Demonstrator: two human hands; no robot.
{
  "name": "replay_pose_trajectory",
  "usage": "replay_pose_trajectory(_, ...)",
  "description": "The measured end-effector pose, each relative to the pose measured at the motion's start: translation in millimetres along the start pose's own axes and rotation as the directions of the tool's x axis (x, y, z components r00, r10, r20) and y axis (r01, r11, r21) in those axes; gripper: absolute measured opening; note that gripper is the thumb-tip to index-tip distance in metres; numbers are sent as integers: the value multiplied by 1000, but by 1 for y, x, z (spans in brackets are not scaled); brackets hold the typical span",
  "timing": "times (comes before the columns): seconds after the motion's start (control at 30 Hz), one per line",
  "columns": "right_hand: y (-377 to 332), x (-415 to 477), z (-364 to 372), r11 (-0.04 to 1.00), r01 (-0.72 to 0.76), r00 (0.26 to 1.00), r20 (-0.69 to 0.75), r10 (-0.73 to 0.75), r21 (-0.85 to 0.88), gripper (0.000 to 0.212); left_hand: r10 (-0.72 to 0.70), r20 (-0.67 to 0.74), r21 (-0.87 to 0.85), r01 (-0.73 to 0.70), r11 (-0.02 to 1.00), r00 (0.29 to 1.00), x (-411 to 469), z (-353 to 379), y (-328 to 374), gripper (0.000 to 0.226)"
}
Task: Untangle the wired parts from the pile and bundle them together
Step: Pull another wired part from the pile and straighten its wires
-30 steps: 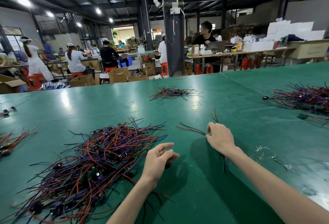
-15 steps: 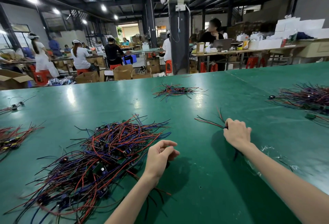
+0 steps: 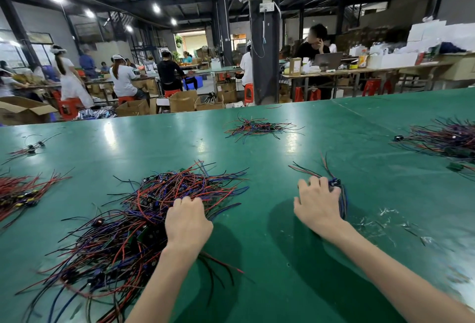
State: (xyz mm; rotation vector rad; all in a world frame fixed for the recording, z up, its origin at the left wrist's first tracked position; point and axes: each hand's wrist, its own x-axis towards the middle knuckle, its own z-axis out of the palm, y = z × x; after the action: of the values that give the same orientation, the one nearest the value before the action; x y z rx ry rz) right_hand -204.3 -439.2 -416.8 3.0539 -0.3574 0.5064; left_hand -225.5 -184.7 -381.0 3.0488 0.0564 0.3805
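A big tangled pile of red, blue and black wired parts (image 3: 133,220) lies on the green table (image 3: 257,160) at the near left. My left hand (image 3: 189,221) is at the pile's right edge, palm down, with its fingers curled into the wires; the fingertips are hidden. To the right, my right hand (image 3: 317,203) rests palm down on a small bundle of wired parts (image 3: 335,184) and holds it against the table. The bundle's wire ends stick out past the fingers and along the hand's right side.
Other wire heaps lie at the far middle (image 3: 259,127), the right edge (image 3: 447,140) and the left edge (image 3: 18,194), and a few loose parts (image 3: 30,148) at the far left. Clear plastic scraps (image 3: 385,218) lie right of my right hand. People work at benches beyond the table.
My left hand turned palm down and moved left into the pile, curling its fingers in the wires. My right hand stayed on the small bundle as the view shifted.
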Motion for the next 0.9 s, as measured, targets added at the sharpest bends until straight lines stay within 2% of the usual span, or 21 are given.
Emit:
replay_pose_trajectory(0.07, -1, -4, 1, 998, -45, 995, 89, 48, -32, 32, -13, 58, 86, 8, 996, 998, 0, -1, -3, 24)
replay_pose_trajectory(0.13, 8, -4, 1, 992, -95, 981, 162, 107, -78, 38, -20, 59, 132, 12, 991, 998, -1, -2, -1, 21)
replay_pose_trajectory(0.27, 34, -1, -1, 976, -201, 955, 205, 215, -89, 41, -50, 23, 127, 47, 991, 998, -3, -1, 2, 21)
replay_pose_trajectory(0.37, 46, 2, -1, 964, -267, 940, 216, 263, -11, 43, -55, -9, 45, 55, 997, 998, -3, 1, 2, 18)
replay_pose_trajectory(0.47, 54, 4, -3, 960, -275, 947, 188, 261, 52, 40, -60, -101, -120, 48, 992, 993, -2, 2, 3, 10)
replay_pose_trajectory(0.57, 57, 4, -7, 959, -283, 949, 152, 275, 30, 36, -63, -209, -297, -2, 955, 976, -1, 3, 4, 8)
replay_pose_trajectory(0.63, 57, 3, -9, 967, -254, 963, 83, 255, -16, 35, -40, -263, -400, -71, 914, 964, -1, 5, 6, 8)
replay_pose_trajectory(0.7, 53, 3, -11, 984, -179, 983, -25, 180, 6, 34, -35, -284, -541, -130, 831, 958, -2, 6, 10, 9)
replay_pose_trajectory(0.77, 41, -1, -13, 987, -84, 988, -116, 100, 135, 33, -16, -276, -632, -169, 757, 961, -2, 7, 13, 12)
replay_pose_trajectory(0.9, 6, -19, -11, 904, 138, 981, -180, -69, 405, 24, 48, -206, -684, -179, 707, 977, -3, 15, 17, 14)
